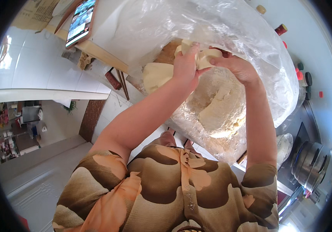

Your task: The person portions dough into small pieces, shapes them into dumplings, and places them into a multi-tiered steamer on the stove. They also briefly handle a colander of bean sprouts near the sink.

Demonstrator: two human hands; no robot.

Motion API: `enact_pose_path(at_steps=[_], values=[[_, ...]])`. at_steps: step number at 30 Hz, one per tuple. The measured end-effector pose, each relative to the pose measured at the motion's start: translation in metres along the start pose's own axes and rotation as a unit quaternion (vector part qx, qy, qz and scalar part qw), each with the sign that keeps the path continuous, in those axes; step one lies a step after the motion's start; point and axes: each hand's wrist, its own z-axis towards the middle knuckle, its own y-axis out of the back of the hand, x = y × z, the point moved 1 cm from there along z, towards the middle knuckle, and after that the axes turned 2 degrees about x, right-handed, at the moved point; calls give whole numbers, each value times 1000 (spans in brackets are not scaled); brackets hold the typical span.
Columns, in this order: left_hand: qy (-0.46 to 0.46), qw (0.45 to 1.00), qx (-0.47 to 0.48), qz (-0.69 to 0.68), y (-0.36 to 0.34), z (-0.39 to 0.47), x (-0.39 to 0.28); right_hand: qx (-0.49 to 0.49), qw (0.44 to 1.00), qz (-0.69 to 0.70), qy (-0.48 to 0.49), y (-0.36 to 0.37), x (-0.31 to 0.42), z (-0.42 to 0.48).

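Note:
Both hands grip a pale cream piece of dough above the work surface. My left hand wraps its left side with the fingers up, and my right hand pinches its right side with the thumb on top. A larger smooth lump of dough lies to the left, partly hidden behind my left wrist and forearm. Nearer my body, between the forearms, is a rough heap of floury dough. Beyond the hands, a clear plastic sheet rises in folds, and part of a floured wooden board shows beneath it.
A lit phone leans at the upper left. Below it are chopsticks and a dark red object. Stacked metal pots stand on the stove at right. Several capped containers line the wall side.

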Motion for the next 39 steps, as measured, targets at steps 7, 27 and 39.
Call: enact_pose_path(at_steps=[7, 27, 39], values=[[21, 995, 34, 87, 13, -5, -26, -112, 975, -191, 27, 74, -28, 76], [95, 983, 103, 123, 62, -18, -83, -200, 906, -371, 37, 41, -51, 170], [110, 980, 122, 113, 56, -26, -73, -178, 923, 342, 1, 68, -72, 54]])
